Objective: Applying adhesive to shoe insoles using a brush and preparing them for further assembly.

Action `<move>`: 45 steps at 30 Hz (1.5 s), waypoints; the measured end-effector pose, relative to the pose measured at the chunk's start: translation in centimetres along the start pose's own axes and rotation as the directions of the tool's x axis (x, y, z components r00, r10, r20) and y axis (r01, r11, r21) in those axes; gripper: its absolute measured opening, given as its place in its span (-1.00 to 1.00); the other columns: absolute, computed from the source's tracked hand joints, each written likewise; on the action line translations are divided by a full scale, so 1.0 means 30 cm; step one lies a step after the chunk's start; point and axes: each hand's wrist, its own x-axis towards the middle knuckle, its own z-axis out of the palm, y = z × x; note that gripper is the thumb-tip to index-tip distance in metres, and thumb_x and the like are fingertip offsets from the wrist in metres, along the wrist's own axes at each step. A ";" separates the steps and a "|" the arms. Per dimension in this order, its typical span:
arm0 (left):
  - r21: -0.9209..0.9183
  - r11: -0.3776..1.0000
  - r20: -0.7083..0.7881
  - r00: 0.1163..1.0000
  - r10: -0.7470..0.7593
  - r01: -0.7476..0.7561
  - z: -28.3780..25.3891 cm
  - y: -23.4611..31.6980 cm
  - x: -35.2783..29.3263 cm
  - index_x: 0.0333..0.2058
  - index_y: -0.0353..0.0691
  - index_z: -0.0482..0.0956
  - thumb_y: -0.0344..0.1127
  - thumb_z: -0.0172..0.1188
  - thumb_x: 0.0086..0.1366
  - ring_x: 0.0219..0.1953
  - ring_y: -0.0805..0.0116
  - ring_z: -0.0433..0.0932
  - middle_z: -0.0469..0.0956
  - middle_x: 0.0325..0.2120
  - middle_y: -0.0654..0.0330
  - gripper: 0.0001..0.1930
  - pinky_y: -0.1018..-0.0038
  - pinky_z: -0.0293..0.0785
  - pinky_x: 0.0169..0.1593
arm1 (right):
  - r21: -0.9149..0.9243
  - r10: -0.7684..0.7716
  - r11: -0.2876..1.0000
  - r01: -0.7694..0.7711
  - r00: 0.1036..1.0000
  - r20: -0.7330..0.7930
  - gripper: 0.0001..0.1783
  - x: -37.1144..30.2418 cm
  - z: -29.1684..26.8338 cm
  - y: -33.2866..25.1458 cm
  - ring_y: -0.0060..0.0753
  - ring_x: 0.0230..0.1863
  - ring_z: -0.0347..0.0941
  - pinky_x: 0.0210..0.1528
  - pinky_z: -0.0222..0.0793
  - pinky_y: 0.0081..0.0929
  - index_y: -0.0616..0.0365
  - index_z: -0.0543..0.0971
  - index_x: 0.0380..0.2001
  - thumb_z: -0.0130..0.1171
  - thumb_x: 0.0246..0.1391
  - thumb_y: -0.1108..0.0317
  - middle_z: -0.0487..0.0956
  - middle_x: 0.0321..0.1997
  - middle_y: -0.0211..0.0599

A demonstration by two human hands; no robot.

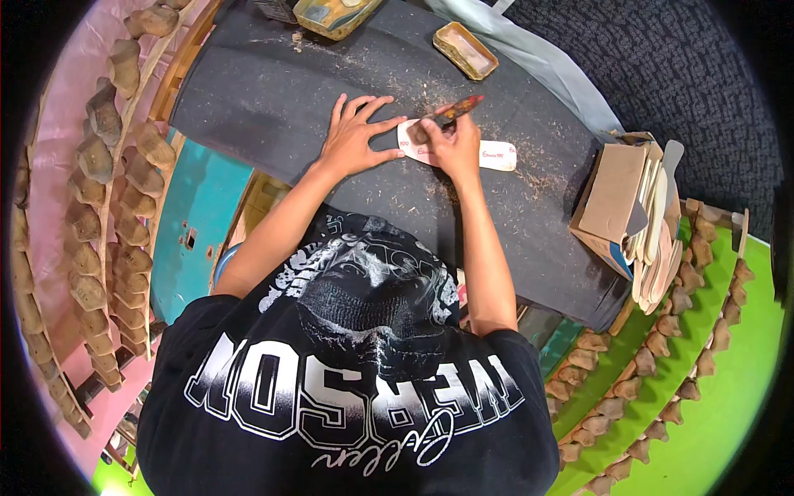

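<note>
A: Surface: dark grey table cover (273,99) across the upper middle of the frame, strewn with pale shavings (538,183), densest right of centre. Surroundings?

B: Rows of brown foot-shaped blocks (103,112) on racks at the left edge, similar rows at lower right above bright green. Teal panel (198,207) at left, below the cover's edge.

A: Work piece, position?

B: White flat piece (498,155) with red print, lying on the cover just above the centre of the frame. Its middle is hidden by the right hand (455,153).

A: State of that hand?

B: Fingers curled around a hand tool (461,107), dark with a reddish end toward upper right. Lower end sits over the white piece; contact there cannot be told.

A: Left hand (351,142)?

B: Laid palm down, fingers spread, grasping nothing. Thumb and index tips at the piece's left end; touching or just beside, unclear.

A: Other items?

B: Small tan tray (438,40), top centre-right; larger yellowish container (356,31) to its left. Cardboard box (608,190) at right, thin pale sole-shaped pieces (653,277) stacked along its side.
</note>
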 end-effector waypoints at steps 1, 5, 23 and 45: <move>0.009 1.000 0.003 1.000 -0.009 0.009 -0.001 0.000 0.001 0.25 0.39 0.65 0.29 0.46 0.09 0.49 0.12 0.17 0.31 0.46 0.38 -0.30 -0.16 -0.28 0.59 | 0.039 0.079 0.996 -0.075 0.990 -0.118 -0.68 0.007 -0.009 -0.009 -0.16 -0.22 0.73 -0.14 0.60 -0.26 0.30 0.59 -0.14 0.46 0.14 0.36 0.73 -0.24 0.00; 0.005 1.000 0.009 1.000 0.022 -0.022 0.001 0.003 0.021 0.24 0.39 0.66 0.30 0.46 0.09 0.48 0.11 0.19 0.31 0.46 0.37 -0.31 -0.16 -0.27 0.58 | 0.121 0.152 0.984 -0.129 0.969 -0.197 -0.64 -0.027 0.007 0.052 -0.30 -0.26 0.72 -0.17 0.60 -0.33 0.28 0.59 -0.07 0.47 0.13 0.38 0.74 -0.27 -0.10; 0.039 0.999 0.013 1.000 0.007 -0.008 -0.001 0.003 0.011 0.22 0.37 0.68 0.30 0.46 0.07 0.47 0.09 0.20 0.34 0.45 0.37 -0.31 -0.18 -0.25 0.57 | 0.062 0.091 0.995 -0.079 0.973 -0.214 -0.65 -0.130 -0.024 0.057 -0.24 -0.37 0.71 -0.27 0.58 -0.27 0.38 0.65 -0.24 0.53 0.07 0.32 0.73 -0.35 -0.01; 0.063 0.998 -0.020 1.000 0.023 -0.021 0.015 -0.014 0.002 0.18 0.33 0.71 0.31 0.46 0.09 0.46 0.12 0.22 0.37 0.43 0.35 -0.34 -0.17 -0.25 0.58 | 0.078 0.183 0.983 -0.166 0.868 -0.461 -0.74 -0.145 -0.147 0.069 -0.47 -0.29 0.70 -0.23 0.59 -0.47 0.28 0.64 -0.15 0.48 0.14 0.43 0.75 -0.31 -0.20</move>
